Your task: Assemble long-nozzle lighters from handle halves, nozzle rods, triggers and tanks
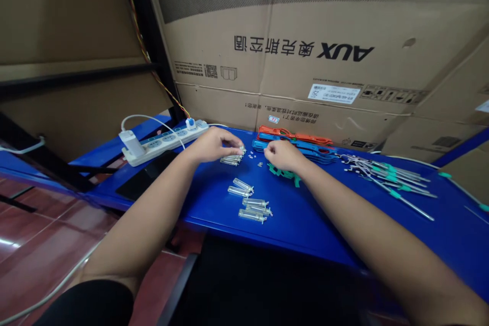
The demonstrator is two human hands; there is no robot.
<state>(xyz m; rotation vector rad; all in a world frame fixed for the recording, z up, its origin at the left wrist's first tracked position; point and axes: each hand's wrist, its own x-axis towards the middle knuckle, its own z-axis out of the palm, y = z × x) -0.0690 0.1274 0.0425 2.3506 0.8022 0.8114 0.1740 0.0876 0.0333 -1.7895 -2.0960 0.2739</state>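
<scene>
A large cardboard carton (305,46) printed AUX is stood behind a blue workbench (313,224), and a white power strip (164,142) is laid at the bench's left end. Red and blue plastic clips (294,142) and a fan of metal rods with green collars (389,181) are set out further along. Loose clear plastic tubes (248,204) lie nearer the person. A smaller bundle of tubes (231,160) lies crosswise, long axis running left to right, beneath the left hand (214,145) (the nearer hand), its fingertips (237,143) drawn together at the bundle's right end; clamping cannot be told. Tiny white pieces (252,156) lie between it and the right hand (280,155), whose curled fingers (268,148) are together, their hold unclear.
</scene>
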